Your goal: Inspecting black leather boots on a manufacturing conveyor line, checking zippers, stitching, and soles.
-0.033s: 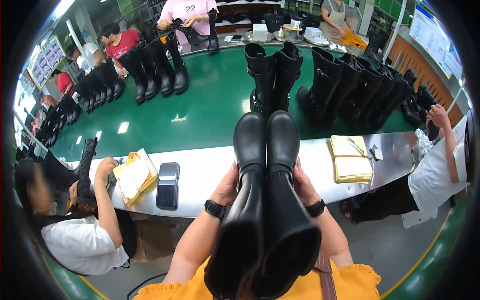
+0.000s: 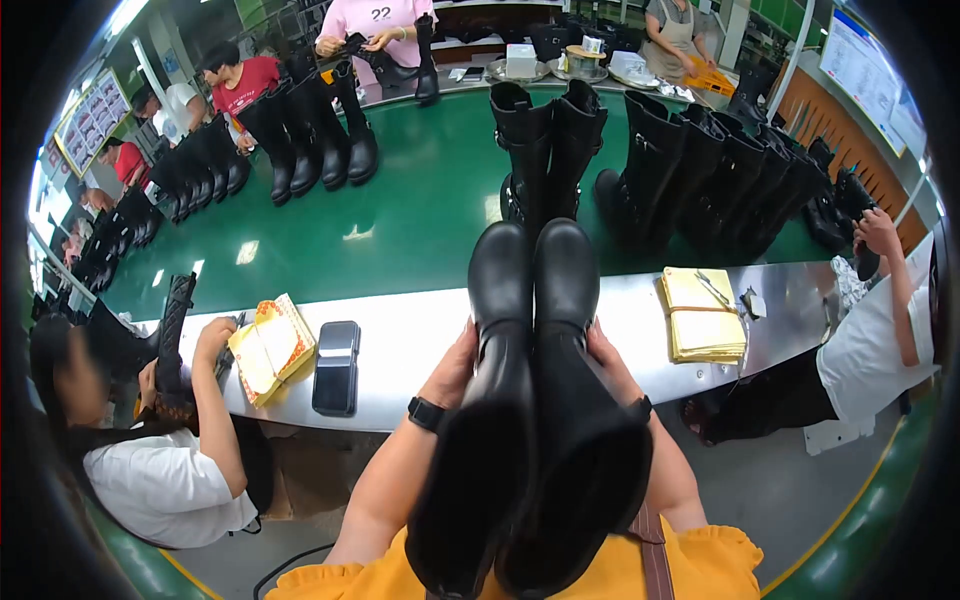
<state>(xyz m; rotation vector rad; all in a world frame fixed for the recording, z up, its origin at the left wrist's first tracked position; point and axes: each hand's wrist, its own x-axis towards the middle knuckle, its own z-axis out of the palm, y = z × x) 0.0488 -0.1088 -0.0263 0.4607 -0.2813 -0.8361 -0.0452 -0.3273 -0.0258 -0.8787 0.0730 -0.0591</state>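
A pair of tall black leather boots is held side by side in front of me, the left boot (image 2: 500, 285) and the right boot (image 2: 566, 280). Their rounded toes point away over the bench, and the dark open tops face back toward me. My left hand (image 2: 453, 368) grips the outer side of the left boot near the ankle; its fingertips are hidden behind the leather. On the opposite side, my right hand (image 2: 612, 362) clasps the right boot in the same way. Just beyond the toes stand two buckled black boots (image 2: 548, 150).
A metal ledge (image 2: 420, 330) borders the green conveyor (image 2: 400, 220). On it lie a dark phone (image 2: 336, 368) and bundles of yellow cards, one left (image 2: 268, 350), one right (image 2: 703, 315). More boots (image 2: 655, 170) line the belt. Co-workers sit at left (image 2: 160, 480) and right (image 2: 880, 330).
The boots have tipped slightly, their open tops turned more toward me and the ankle straps less visible. Both hands keep their grip.
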